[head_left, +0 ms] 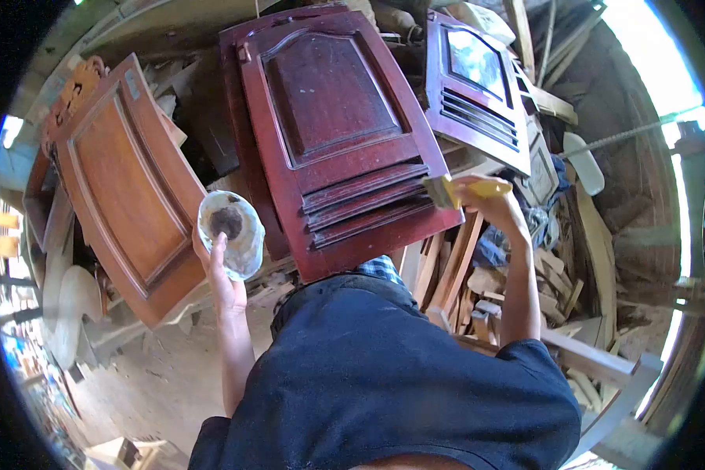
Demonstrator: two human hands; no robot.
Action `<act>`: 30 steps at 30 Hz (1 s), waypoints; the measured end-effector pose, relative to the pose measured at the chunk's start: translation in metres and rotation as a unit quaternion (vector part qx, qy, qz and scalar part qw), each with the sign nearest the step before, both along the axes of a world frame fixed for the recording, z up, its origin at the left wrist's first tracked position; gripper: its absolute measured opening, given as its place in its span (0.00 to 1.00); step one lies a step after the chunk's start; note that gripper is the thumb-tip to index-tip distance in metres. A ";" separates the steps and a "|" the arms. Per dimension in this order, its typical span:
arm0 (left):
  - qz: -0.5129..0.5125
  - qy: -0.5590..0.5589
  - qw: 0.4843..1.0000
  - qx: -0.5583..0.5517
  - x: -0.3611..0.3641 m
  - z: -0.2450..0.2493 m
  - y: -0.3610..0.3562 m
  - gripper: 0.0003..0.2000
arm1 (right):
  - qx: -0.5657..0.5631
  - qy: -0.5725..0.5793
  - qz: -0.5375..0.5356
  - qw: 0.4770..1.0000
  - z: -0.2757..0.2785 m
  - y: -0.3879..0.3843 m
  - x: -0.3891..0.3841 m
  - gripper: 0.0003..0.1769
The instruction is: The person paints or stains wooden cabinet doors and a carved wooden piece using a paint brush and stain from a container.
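A dark red cabinet door [337,102] leans in front of me, with a raised panel above and slats [368,200] below. My right hand [489,205] is closed around the yellow handle of a paintbrush [445,193], whose bristles overlap the right end of the slats in this view. At the left, my left hand [225,286] grips a whitish bowl-like container [248,244] with a dark patch inside it. The thumb lies over its near rim, and the other fingers are mostly hidden behind it.
An orange-brown panelled door [125,188] leans at the left. Farther back on the right stands a smaller door [478,102] with a glossy panel and slats. Wood scraps [552,286] are piled at the right, beside a wooden frame [587,356]. Bare floor [153,384] shows lower left.
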State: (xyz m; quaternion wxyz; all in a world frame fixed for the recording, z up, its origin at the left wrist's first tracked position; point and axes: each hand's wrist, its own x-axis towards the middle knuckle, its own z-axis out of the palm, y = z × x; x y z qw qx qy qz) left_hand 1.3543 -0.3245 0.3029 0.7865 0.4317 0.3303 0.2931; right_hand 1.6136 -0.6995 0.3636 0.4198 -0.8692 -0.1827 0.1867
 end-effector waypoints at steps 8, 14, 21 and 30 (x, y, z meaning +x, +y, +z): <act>0.058 -0.024 0.993 -0.103 0.018 -0.010 -0.029 0.26 | -0.066 0.038 0.280 0.957 -0.002 0.015 0.105 0.15; 0.099 -0.024 0.989 -0.109 0.028 -0.009 -0.066 0.28 | 0.049 -0.112 0.290 0.949 -0.027 0.096 0.234 0.13; 0.150 -0.020 0.978 -0.143 0.033 0.003 -0.103 0.31 | 0.023 -0.250 0.303 0.919 -0.055 0.100 0.236 0.15; 0.134 -0.031 0.981 -0.133 0.024 0.001 -0.095 0.31 | -0.088 0.006 0.394 0.915 0.024 -0.037 0.059 0.12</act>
